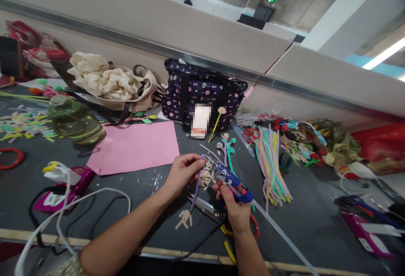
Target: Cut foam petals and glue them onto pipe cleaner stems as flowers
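Between the thumb and fingers of my left hand point(185, 170) is the top of a purple pipe cleaner point(196, 189), which hangs down toward the table. My right hand point(234, 208) grips a blue hot glue gun point(236, 183), its nozzle pointing up and left near the pipe cleaner's top. A long clear glue stick point(281, 234) runs out of the gun's back end. Small beige cut pieces point(207, 175) lie in a pile behind my hands, and a few more beige pieces point(184, 219) rest in front. Scissors point(207, 207) lie partly hidden under my right hand.
A bundle of pastel pipe cleaners point(272, 166) lies to the right. Pink paper point(139, 147), a green bottle point(72, 120) and a magenta power strip point(63, 189) with white cables stand left. A dark patterned bag point(202, 86) is against the partition.
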`<action>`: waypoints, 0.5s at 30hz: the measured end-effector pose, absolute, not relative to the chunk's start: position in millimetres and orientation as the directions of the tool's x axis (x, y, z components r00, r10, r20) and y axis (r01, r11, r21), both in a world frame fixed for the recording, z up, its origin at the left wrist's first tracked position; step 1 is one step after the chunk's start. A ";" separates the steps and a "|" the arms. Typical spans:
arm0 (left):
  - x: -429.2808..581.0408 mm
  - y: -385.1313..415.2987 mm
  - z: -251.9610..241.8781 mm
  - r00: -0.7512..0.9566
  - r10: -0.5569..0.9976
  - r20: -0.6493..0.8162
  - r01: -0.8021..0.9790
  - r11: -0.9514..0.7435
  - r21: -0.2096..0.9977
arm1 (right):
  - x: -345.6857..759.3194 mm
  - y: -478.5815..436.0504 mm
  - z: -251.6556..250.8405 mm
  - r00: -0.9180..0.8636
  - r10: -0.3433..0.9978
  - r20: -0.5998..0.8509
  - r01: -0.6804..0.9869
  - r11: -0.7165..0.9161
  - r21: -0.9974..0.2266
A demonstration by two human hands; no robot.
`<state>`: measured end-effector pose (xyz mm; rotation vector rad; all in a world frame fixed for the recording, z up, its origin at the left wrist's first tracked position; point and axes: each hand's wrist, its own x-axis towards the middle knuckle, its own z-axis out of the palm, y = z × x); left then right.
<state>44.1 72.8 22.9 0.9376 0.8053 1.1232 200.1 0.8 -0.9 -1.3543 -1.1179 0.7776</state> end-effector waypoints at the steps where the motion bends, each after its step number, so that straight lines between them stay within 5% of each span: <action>1: 44.0 73.6 22.9 0.221 0.974 -0.059 -0.360 0.137 0.923 | 200.2 0.5 -0.8 0.325 0.929 0.177 0.185 0.121 -0.975; 15: 42.1 74.7 25.7 0.114 0.993 0.018 -0.116 -0.005 0.993 | 198.2 1.5 -4.4 0.304 0.939 0.162 0.185 0.109 -0.977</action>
